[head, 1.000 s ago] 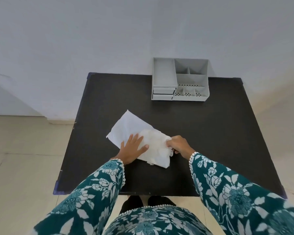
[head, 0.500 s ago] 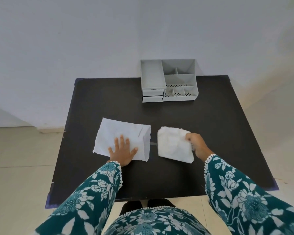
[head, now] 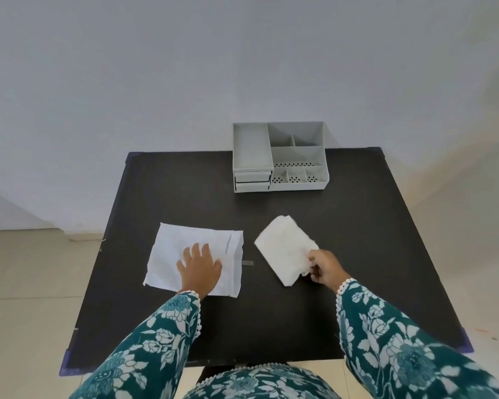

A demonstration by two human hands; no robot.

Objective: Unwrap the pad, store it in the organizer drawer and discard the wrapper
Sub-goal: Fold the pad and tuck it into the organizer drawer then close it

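Note:
The flat white wrapper point(head: 185, 243) lies spread on the black table point(head: 271, 326), left of centre. My left hand point(head: 200, 269) presses flat on it, fingers apart. To the right lies the folded white pad point(head: 283, 246), turned at an angle. My right hand point(head: 324, 270) pinches the pad's near right corner. A grey organizer point(head: 280, 156) stands at the table's far edge, with two shut drawers point(head: 252, 181) on its front left.
A small strip of tape point(head: 247, 263) lies on the table between wrapper and pad. The organizer backs against a pale wall. Tiled floor shows left and right of the table.
My right hand pulled the pad out of the wrapper and moved it to the right, then turned it to an angle. My left hand stayed pressed on the wrapper.

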